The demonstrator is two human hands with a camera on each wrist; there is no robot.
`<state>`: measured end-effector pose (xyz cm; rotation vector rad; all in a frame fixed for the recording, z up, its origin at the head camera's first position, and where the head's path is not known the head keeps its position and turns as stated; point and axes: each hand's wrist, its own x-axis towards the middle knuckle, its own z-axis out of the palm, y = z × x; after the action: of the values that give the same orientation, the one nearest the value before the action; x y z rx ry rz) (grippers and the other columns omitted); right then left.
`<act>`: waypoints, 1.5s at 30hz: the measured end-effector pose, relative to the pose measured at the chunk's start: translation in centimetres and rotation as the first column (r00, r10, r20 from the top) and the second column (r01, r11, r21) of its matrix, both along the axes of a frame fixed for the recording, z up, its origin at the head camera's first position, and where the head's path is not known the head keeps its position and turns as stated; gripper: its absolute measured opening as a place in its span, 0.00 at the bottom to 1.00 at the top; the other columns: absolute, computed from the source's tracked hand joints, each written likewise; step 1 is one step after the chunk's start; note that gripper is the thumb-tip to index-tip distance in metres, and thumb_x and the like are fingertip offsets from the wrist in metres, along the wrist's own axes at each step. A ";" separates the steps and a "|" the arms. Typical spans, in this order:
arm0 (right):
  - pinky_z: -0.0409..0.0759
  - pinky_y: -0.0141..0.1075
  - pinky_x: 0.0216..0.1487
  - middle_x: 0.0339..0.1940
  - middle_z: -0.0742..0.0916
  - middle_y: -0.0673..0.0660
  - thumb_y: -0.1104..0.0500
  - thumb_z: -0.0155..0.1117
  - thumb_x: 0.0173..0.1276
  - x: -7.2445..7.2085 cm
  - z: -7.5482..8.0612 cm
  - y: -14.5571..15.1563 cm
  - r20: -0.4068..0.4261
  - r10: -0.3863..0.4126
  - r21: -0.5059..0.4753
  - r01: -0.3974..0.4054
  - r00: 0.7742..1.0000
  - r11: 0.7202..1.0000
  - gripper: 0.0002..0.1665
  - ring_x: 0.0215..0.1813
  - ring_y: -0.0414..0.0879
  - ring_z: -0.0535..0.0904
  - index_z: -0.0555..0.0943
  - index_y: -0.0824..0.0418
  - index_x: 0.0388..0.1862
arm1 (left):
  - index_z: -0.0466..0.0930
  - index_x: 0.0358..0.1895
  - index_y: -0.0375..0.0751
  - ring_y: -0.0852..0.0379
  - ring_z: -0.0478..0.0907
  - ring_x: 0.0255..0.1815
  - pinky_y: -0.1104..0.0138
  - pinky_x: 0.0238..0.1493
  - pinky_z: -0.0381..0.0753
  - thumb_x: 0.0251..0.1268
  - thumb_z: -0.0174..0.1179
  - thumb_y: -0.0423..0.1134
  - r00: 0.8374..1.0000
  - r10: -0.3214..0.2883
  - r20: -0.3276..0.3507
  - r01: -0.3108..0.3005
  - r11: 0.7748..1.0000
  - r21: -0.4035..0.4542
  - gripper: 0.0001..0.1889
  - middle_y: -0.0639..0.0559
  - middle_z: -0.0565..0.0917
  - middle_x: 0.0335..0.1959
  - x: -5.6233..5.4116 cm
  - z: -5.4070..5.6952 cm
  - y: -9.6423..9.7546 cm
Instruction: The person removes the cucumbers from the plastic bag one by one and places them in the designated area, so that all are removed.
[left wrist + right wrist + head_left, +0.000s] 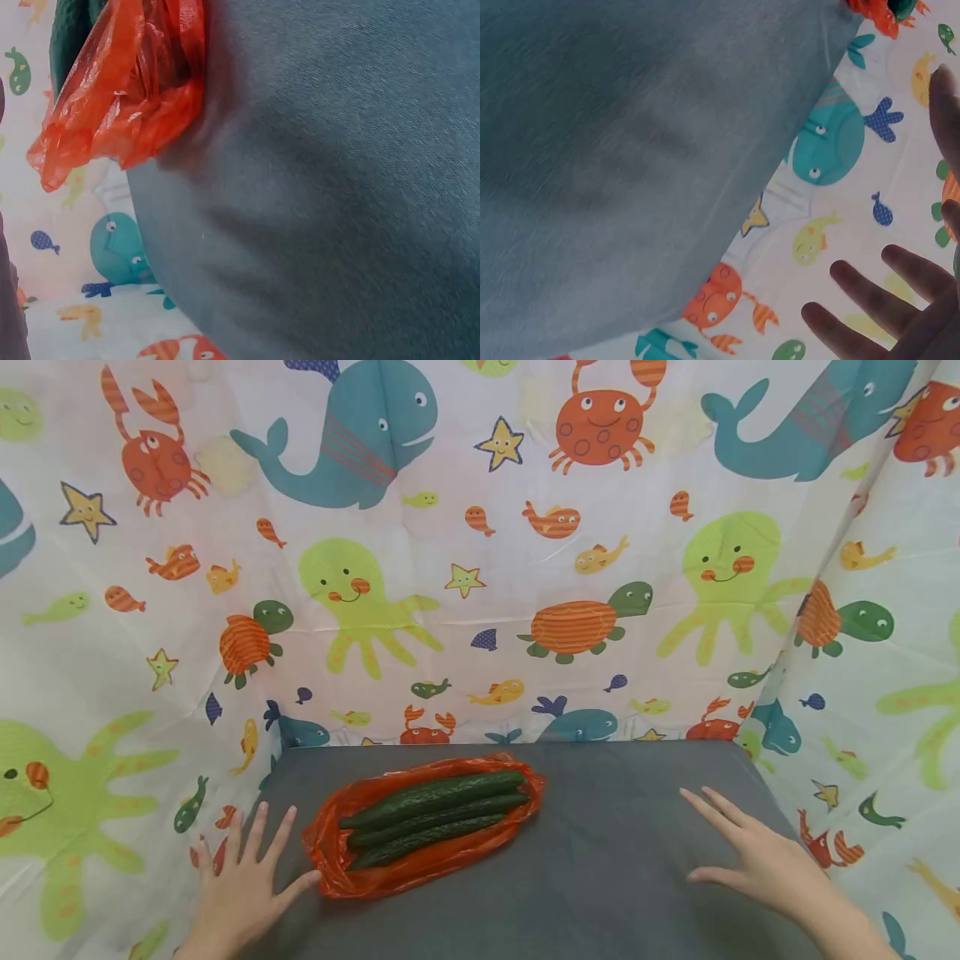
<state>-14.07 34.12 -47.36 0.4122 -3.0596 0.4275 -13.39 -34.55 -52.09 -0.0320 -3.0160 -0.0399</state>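
Note:
Three dark green cucumbers [438, 810] lie side by side in an open orange plastic bag [405, 883] on the grey tabletop. My left hand [243, 885] is spread with straight fingers just left of the bag, its thumb tip right at the bag's edge in the head view. Well to the right of the bag, my right hand [757, 860] has its fingers extended and holds nothing. The left wrist view shows the crumpled end of the orange bag [142, 90] with part of a cucumber [69, 45]. In the right wrist view, several straight fingers [877, 292] show at the lower right.
A white curtain [480, 643] printed with sea animals stands behind the grey table [615, 860] and along its left and right sides. The bag sits left of the table's middle, towards the back.

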 end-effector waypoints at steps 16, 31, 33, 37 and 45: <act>0.80 0.61 0.52 0.73 0.74 0.63 0.25 0.72 0.47 -2.3 -0.4 -3.1 -0.062 0.096 -0.084 -0.101 0.994 0.991 0.59 0.66 0.66 0.76 0.67 0.45 0.77 | 0.31 0.83 0.57 0.22 0.29 0.78 0.25 0.65 0.23 0.65 0.47 0.76 0.991 -0.005 0.137 -0.021 0.982 0.187 0.53 0.30 0.44 0.81 -1.6 -0.3 0.3; 0.78 0.60 0.59 0.68 0.80 0.63 0.47 0.84 0.48 -5.7 0.0 -7.3 -0.071 0.152 -0.155 -0.162 0.986 0.975 0.52 0.67 0.64 0.77 0.73 0.55 0.73 | 0.33 0.83 0.53 0.23 0.41 0.78 0.25 0.67 0.41 0.75 0.39 0.70 0.901 -0.151 0.407 -0.121 0.813 0.570 0.45 0.34 0.47 0.82 -3.4 0.5 1.4; 0.77 0.60 0.59 0.68 0.80 0.63 0.47 0.84 0.48 -5.9 -0.3 -7.9 -0.070 0.163 -0.167 -0.173 0.984 0.971 0.52 0.67 0.64 0.77 0.73 0.55 0.73 | 0.34 0.83 0.50 0.24 0.49 0.78 0.27 0.67 0.51 0.75 0.41 0.69 0.901 -0.162 0.402 -0.116 0.803 0.585 0.46 0.33 0.49 0.81 -3.6 0.5 1.6; 0.77 0.59 0.60 0.68 0.80 0.62 0.48 0.84 0.48 -6.4 -0.9 -9.0 -0.078 0.189 -0.194 -0.201 0.979 0.960 0.52 0.67 0.62 0.77 0.73 0.56 0.72 | 0.38 0.83 0.42 0.27 0.68 0.69 0.34 0.60 0.71 0.72 0.49 0.69 0.921 -0.124 0.369 -0.119 0.813 0.569 0.50 0.27 0.62 0.75 -3.9 0.5 1.6; 0.78 0.56 0.59 0.66 0.82 0.61 0.47 0.83 0.49 -7.5 -1.0 -10.9 -0.135 0.221 -0.222 -0.247 0.966 0.943 0.50 0.65 0.60 0.79 0.74 0.56 0.71 | 0.53 0.78 0.31 0.33 0.79 0.59 0.43 0.51 0.81 0.72 0.57 0.60 0.947 -0.025 0.321 -0.172 0.804 0.570 0.45 0.25 0.76 0.62 -4.5 1.1 1.5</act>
<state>-21.57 23.18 -48.32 0.7625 -2.8170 0.7441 -17.86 -33.08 -51.00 0.1707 -3.1498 -1.0777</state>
